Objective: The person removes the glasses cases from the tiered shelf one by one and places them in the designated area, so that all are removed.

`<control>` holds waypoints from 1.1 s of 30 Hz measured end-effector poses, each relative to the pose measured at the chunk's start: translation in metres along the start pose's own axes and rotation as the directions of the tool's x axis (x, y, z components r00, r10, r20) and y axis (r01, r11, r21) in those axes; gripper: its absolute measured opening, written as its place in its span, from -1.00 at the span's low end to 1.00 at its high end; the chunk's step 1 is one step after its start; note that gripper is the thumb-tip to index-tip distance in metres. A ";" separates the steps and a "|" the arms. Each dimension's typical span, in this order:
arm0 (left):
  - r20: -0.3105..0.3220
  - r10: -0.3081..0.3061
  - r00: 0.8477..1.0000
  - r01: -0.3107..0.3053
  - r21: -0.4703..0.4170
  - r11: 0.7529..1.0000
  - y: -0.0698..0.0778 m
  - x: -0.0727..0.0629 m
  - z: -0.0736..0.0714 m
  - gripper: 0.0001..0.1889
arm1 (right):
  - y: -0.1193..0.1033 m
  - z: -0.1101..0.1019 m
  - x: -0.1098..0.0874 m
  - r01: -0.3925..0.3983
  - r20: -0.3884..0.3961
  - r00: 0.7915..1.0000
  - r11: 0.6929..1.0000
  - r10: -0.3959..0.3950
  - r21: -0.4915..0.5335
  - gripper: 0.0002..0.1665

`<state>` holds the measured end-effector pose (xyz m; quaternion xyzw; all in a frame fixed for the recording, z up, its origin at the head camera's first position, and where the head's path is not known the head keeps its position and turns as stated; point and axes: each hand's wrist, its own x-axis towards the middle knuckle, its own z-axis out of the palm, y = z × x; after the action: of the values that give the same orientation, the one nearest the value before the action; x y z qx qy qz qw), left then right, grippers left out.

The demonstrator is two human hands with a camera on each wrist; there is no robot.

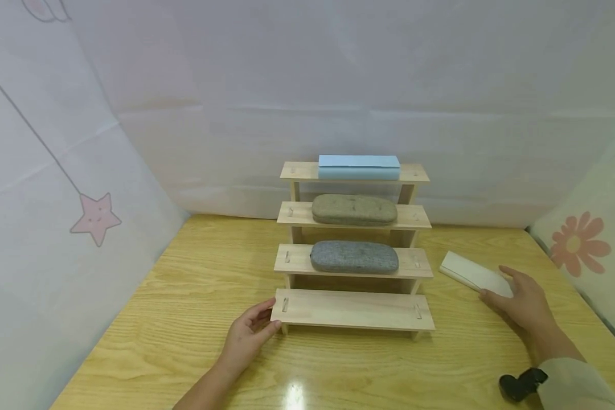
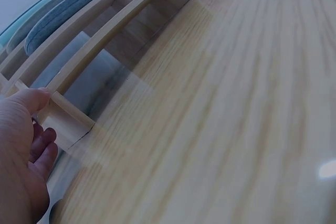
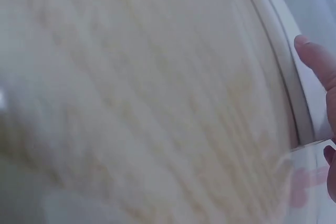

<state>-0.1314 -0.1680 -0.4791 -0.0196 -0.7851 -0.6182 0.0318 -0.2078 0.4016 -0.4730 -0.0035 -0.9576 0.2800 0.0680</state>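
Observation:
A pale wooden four-step stand stands on the table. My left hand holds the left end of its lowest shelf; in the left wrist view the thumb lies at the shelf's front corner, with the other fingers curled beside the end. To the right of the stand, a white glasses case lies at a slant on the table. My right hand grips its near right end, thumb on one long side and fingers across on the other. In the right wrist view the thumb overlaps the white case.
A light blue case sits on the top shelf, an olive-brown glasses case on the second and a grey one on the third. Printed cloth hangs behind the wooden table. A black device is at the right wrist.

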 end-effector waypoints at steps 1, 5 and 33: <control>0.001 -0.002 1.000 0.002 0.002 1.000 0.000 0.000 0.000 -0.49 | -0.002 -0.001 0.000 -0.003 -0.001 1.000 1.000 0.003 0.012 0.09; 0.005 -0.002 1.000 0.002 0.004 1.000 0.001 -0.001 0.000 -0.48 | -0.012 -0.008 -0.002 -0.036 0.005 0.999 0.997 0.036 0.063 0.09; 0.012 0.014 1.000 -0.014 -0.006 1.000 0.001 0.000 -0.001 -0.48 | -0.063 -0.026 -0.008 0.025 0.022 0.999 0.979 -0.030 0.201 0.08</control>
<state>-0.1310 -0.1683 -0.4784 -0.0287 -0.7833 -0.6202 0.0314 -0.1948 0.3626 -0.4183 0.0202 -0.9253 0.3740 0.0599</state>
